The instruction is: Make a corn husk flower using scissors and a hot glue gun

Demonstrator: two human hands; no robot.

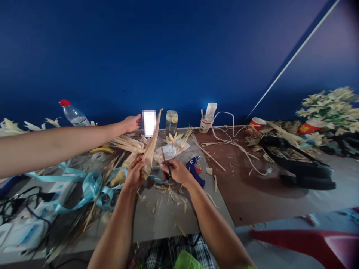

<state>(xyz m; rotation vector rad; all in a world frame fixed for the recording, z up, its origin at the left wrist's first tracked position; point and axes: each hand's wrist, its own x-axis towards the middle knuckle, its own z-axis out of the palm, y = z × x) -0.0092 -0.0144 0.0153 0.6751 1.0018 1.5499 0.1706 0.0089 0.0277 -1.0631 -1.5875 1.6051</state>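
Note:
My left hand (135, 172) is closed around the lower end of a dried corn husk (151, 151), whose long tip points up and away. In my right hand (176, 171) is a pair of scissors (166, 164), blades pointing up, just right of the husk and apart from it. A blue hot glue gun (195, 170) lies right of my right hand. Beyond the scissors a pale husk flower (174, 140) rests on the table. Husk scraps (171, 190) are scattered below my hands.
Another person's arm (70, 145) reaches in from the left toward a bright, blurred-out rectangle (149, 124). Light blue ribbon (92, 186) and a white power strip (36, 220) lie left. A glass jar (171, 121), a paper cup (205, 126) and a white cable (238, 145) stand or lie toward the wall.

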